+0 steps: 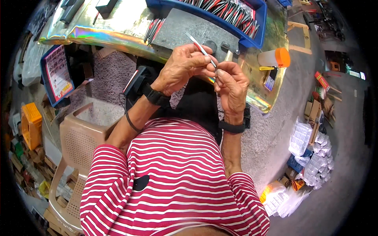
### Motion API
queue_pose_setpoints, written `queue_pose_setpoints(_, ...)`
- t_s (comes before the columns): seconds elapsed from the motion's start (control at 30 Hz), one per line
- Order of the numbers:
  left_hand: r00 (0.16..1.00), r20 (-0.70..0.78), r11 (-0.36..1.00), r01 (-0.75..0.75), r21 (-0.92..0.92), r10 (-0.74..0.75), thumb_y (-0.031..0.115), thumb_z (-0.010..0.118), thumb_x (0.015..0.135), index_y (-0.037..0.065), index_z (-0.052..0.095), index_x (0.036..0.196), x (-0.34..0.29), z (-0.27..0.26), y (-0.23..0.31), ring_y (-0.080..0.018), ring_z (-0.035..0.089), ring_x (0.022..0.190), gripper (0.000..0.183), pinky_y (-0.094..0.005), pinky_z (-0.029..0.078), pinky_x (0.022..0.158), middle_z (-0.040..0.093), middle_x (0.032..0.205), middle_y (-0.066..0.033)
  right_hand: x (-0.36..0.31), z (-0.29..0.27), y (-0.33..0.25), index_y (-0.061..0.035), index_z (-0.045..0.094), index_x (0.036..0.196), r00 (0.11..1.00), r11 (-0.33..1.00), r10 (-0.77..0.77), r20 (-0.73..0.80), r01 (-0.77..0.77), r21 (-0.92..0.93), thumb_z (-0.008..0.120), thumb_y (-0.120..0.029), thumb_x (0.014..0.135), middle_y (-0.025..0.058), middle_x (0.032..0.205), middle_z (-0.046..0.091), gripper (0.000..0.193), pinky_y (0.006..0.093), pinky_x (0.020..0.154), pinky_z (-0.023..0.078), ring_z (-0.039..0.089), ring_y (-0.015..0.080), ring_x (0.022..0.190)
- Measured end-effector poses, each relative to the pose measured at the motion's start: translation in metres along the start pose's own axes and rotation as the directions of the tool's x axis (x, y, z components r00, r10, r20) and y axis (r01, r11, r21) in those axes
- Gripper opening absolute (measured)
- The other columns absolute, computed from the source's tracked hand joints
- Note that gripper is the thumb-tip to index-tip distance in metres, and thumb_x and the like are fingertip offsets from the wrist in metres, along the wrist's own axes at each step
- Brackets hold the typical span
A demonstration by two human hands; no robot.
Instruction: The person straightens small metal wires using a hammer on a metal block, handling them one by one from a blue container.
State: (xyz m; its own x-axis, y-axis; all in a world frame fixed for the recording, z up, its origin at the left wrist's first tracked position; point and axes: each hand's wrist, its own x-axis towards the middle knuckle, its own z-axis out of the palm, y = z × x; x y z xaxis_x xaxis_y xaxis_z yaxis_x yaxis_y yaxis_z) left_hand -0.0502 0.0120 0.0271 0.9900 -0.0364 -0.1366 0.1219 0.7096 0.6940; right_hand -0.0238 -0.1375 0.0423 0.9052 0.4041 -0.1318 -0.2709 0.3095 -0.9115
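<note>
The slim tool [203, 51], tip toward 11 o'clock, is held between both hands over the table's [118, 24] near edge — left hand [184, 65] pinching its middle, right hand [232, 84] grasping its lower end, probably for steadiness. It looks pale and red, with a thin grey point. Grey slab [177, 28] at 12; blue bin [263, 23] at 1, orange-lidded jar [271, 59] at 3 — seemingly within reach.

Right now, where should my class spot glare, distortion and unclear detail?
Head view: glare and rainbow sheen on the shiny table covering, whose near edge looks bowed; black corners. Head view, centre: the left hand looks fairly clear. Head view, upper right: dim, indistinct clutter.
</note>
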Motion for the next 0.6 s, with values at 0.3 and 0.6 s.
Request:
queue_pose_setpoints(0.3,0.999,0.043,0.997,0.031,-0.068,-0.028,0.009,0.052,0.082,-0.001,0.047,0.097,-0.0035,-0.0002,-0.0008,-0.013,0.06,0.067,0.019,-0.0221,0.052,0.06,0.059,0.085,-0.0113,-0.0016,0.0026,-0.0048,0.0026,0.052,0.083,1.0,1.0,0.021,0.012,-0.02,-0.007,0.058,-0.001,0.073,0.0035,0.068,0.052,0.012,0.018,0.041,0.037,0.046,0.0062,0.049)
queue_pose_setpoints(0.6,0.999,0.03,0.999,0.035,-0.04,-0.034,0.01,0.052,0.082,-0.001,0.049,0.094,-0.0064,0.0016,0.0004,-0.0111,0.058,0.065,0.017,-0.0222,0.052,0.058,0.058,0.08,-0.0088,-0.0043,0.003,-0.0068,0.0024,0.051,0.083,0.999,0.999,0.032,0.032,-0.032,0.0,0.058,0.0,0.072,0.0038,0.069,0.052,0.014,0.0179,0.04,0.037,0.046,0.0062,0.05)
